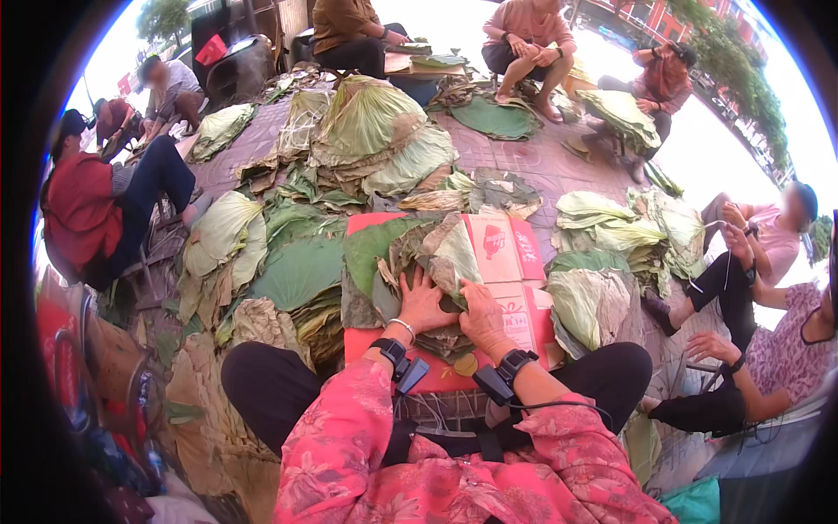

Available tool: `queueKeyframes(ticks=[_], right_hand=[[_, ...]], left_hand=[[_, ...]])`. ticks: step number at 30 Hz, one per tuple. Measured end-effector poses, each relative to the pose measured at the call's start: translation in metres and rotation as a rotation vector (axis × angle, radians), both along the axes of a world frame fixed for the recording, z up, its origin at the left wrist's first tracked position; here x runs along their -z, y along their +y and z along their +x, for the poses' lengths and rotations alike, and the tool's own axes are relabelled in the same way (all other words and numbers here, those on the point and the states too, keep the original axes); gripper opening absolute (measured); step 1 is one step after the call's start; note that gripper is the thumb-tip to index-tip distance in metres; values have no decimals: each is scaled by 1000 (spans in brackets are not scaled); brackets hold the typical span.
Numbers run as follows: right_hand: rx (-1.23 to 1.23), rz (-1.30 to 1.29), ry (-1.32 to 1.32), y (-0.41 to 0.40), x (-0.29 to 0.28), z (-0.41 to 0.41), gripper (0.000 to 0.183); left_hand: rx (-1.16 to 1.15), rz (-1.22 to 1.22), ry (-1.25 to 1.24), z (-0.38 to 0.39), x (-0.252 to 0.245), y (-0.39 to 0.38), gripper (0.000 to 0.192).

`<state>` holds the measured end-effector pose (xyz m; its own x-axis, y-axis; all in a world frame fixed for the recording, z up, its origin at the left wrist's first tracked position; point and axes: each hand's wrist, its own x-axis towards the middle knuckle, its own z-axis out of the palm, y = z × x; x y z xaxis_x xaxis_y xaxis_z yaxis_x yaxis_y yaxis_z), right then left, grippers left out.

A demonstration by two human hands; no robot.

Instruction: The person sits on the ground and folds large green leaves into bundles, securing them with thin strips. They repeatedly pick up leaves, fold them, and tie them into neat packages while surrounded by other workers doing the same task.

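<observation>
Dried lotus leaves point(383, 252), green and brown, lie in a folded, layered stack on a flattened red cardboard box point(501, 252) in front of me. Spread flat, my left hand point(422, 302) presses on the middle of the stack. My right hand point(483, 319) rests at its right side, with the fingertips at the edge of a pale, crumpled leaf piece point(453, 252). Whether the right fingers pinch that edge, I cannot tell. The undersides of both hands are hidden.
Leaf piles lie left point(298, 272), ahead point(370, 124) and right point(592, 304) on the paving point(491, 154). Several people sit around, including a person in red point(85, 203) at left and a person in a patterned top point(779, 347) at right. Bags point(72, 354) stand lower left.
</observation>
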<state>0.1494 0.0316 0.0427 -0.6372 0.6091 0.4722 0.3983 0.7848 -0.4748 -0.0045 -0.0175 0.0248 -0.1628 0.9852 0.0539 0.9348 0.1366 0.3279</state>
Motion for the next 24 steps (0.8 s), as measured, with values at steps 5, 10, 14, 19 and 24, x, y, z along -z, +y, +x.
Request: queueKeyframes(ticks=[5, 10, 14, 19, 24], right_hand=[[-30, -14, -77, -4, 5, -2, 46], [-46, -41, -52, 0, 15, -3, 46], [-47, -113, 33, 4, 19, 0, 44], [53, -606, 173, 25, 17, 6, 37], [36, -1042, 469, 32, 18, 9, 30]], left_hand=[[-85, 308, -774, -27, 6, 0, 76], [-183, 404, -978, -30, 3, -1, 70], [-232, 313, -1044, -32, -7, -5, 74], [-155, 383, -1179, -36, -9, -8, 72], [-113, 339, -1167, -38, 1, -4, 72]])
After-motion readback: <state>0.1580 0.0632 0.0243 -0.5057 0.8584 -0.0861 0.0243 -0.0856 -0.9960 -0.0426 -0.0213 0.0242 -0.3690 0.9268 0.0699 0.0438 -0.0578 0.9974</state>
